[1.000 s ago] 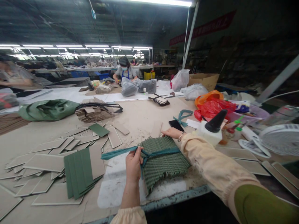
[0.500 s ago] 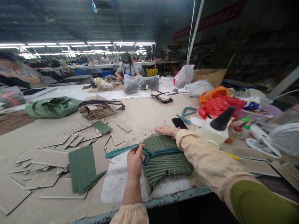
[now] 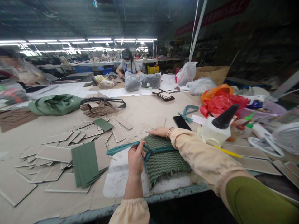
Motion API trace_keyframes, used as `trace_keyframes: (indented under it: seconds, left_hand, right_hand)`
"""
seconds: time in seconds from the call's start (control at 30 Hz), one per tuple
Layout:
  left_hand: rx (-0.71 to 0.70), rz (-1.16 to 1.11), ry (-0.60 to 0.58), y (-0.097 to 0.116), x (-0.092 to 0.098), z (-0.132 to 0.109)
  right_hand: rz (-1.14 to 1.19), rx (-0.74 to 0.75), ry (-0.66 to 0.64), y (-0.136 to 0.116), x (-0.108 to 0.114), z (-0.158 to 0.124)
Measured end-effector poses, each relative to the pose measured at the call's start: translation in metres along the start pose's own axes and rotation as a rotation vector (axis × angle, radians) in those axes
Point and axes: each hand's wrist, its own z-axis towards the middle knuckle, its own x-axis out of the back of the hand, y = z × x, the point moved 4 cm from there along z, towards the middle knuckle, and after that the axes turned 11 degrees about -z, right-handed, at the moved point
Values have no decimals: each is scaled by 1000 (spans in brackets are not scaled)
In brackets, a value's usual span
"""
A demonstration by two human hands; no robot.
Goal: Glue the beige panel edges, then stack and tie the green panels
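Observation:
A bundle of thin green panels [image 3: 165, 163] lies near the table's front edge, packed side by side with uneven near ends. Around its middle runs a teal fabric strip [image 3: 122, 147], knotted near the bundle's left side. My left hand [image 3: 135, 157] is closed on the strip in a pinch between thumb and fingers, beside the knot, and a loose tail sticks out to the left. Along the bundle's far edge rests my right hand [image 3: 160, 131], fingers stretched out and together, holding nothing. My right forearm crosses over the bundle's right end, hiding part of it.
Loose beige panels [image 3: 54, 154] and fanned green panels [image 3: 85, 166] spread to the left. A phone [image 3: 182, 122], another teal strip [image 3: 188, 112], a white glue bottle [image 3: 216, 129] and red plastic bags [image 3: 221, 105] lie to the right. A co-worker [image 3: 128, 65] sits across the table.
My right hand has settled lower onto the bundle's far edge, its fingers nearer the panels. My left hand keeps its pinch on the strip. The camera view has shifted slightly.

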Motion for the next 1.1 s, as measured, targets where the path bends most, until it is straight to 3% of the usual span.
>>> trace_keyframes:
  seconds: [0.23, 0.33, 0.43, 0.63, 0.8, 1.1]
  left_hand:
    - [-6, -19, -20, 2, -1, 0]
    - [-14, -37, -14, 4, 0, 1]
    - [-25, -55, -14, 6, 1, 2]
    - [-41, -95, -9, 9, -2, -1]
    - [-41, -182, -3, 10, 0, 0]
    - [9, -354, 264, -11, 29, 26]
  right_hand:
    - [25, 53, -51, -17, 0, 4]
    - [40, 61, 55, -20, 11, -6]
    - [76, 91, 179, -27, 19, -33]
    - [254, 222, 82, -69, -17, -89]
    - [393, 83, 128, -85, -38, -86]
    - [434, 11, 36, -70, -38, -85]
